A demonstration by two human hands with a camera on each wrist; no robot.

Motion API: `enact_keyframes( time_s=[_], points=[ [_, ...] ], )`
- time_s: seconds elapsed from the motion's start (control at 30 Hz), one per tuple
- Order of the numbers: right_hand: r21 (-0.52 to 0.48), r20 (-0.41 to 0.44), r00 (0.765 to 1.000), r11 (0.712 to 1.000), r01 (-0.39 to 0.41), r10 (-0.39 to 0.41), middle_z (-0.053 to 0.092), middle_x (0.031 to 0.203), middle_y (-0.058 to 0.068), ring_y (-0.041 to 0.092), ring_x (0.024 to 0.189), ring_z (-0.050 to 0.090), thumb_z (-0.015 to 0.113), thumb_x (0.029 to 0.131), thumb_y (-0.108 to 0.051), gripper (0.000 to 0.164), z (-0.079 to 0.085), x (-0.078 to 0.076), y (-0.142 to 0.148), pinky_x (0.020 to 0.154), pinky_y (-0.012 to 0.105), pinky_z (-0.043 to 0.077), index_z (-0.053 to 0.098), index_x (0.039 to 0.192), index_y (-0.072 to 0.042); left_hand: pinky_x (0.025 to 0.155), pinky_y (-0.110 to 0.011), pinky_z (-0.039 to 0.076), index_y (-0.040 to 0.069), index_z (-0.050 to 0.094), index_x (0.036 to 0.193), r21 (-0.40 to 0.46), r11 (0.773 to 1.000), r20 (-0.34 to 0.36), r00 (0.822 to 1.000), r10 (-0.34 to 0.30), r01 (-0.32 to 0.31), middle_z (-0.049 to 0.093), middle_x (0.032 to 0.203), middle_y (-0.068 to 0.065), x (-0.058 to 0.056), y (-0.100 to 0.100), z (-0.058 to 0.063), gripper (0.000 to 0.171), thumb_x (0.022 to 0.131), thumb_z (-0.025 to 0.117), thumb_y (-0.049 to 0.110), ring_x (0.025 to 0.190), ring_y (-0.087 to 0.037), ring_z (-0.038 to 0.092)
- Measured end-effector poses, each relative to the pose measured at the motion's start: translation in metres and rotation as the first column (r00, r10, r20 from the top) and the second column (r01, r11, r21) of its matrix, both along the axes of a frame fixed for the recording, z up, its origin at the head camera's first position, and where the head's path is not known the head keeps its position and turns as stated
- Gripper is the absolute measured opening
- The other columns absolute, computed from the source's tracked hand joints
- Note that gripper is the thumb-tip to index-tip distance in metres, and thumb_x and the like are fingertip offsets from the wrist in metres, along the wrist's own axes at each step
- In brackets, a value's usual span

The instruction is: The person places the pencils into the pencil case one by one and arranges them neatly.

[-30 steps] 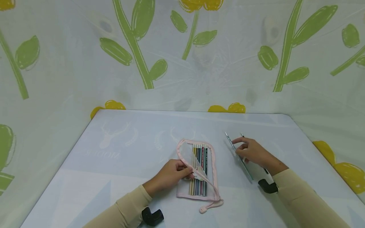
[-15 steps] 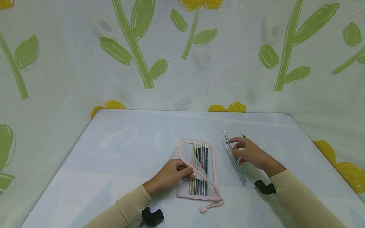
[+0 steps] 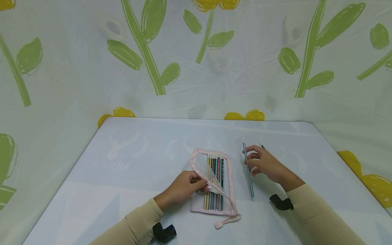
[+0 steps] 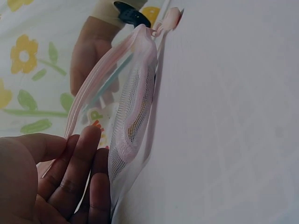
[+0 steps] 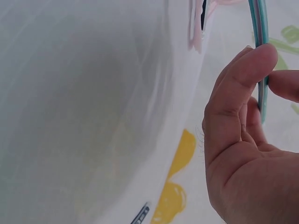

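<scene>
My left hand (image 3: 185, 187) pinches the pink-edged opening of a see-through mesh pencil pouch (image 3: 231, 180), lifting its upper flap. Inside the pouch several pencils (image 3: 216, 200) lie side by side, yellow, dark and red among them. In the left wrist view the thumb and fingers (image 4: 70, 182) hold the pink zipper edge. To the right of the pouch, my right hand (image 3: 269, 166) pinches a teal pencil (image 3: 249, 180) above the table. The right wrist view shows that pencil (image 5: 259, 23) between thumb and fingertips.
Another dark pencil (image 3: 261, 145) lies on the table beyond the right hand, mostly hidden by it. A pink zipper pull (image 3: 218, 225) hangs off the pouch's near right corner. The pale table (image 3: 147, 153) meets a flower-printed curtain (image 3: 245, 85) behind.
My right hand has moved slightly left, and the teal pencil has turned from slanted to nearly upright in the head view. The left hand and pouch stay put.
</scene>
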State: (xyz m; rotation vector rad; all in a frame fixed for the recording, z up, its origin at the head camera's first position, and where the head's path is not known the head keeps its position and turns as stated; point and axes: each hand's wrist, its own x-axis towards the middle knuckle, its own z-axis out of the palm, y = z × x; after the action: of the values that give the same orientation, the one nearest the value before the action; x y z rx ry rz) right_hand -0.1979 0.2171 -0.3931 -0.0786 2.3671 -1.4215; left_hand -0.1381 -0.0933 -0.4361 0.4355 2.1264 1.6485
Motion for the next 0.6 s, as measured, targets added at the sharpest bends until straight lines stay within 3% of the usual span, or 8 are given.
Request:
enact_keyframes(
  time_s=[0.27,0.6],
  points=[
    [-0.119,0.0,1.0,0.993,-0.009,0.009,0.059,0.09,0.004,0.015,0.075,0.059,0.058,0.097,-0.007,0.044,0.002,0.001,-0.004,0.065,0.033,0.057,0.034,0.132,0.004,0.076,-0.019,0.051,0.001,0.07,0.106,0.005,1.0,-0.007,1.0,-0.003,0.003,0.077,0.09,-0.007,0.001,0.0,0.001,0.026,0.101,0.06,0.024,0.085,-0.006,0.069],
    [-0.157,-0.003,1.0,0.987,0.029,-0.03,0.063,0.099,0.014,0.018,0.076,0.061,0.055,0.094,-0.006,0.053,-0.006,-0.003,-0.012,0.067,0.033,0.058,0.028,0.139,0.0,0.075,-0.02,0.051,-0.001,0.071,0.106,0.022,1.0,-0.012,1.0,-0.003,0.003,0.077,0.092,-0.011,0.002,0.001,0.003,0.026,0.101,0.06,0.022,0.086,-0.008,0.068]
  ],
)
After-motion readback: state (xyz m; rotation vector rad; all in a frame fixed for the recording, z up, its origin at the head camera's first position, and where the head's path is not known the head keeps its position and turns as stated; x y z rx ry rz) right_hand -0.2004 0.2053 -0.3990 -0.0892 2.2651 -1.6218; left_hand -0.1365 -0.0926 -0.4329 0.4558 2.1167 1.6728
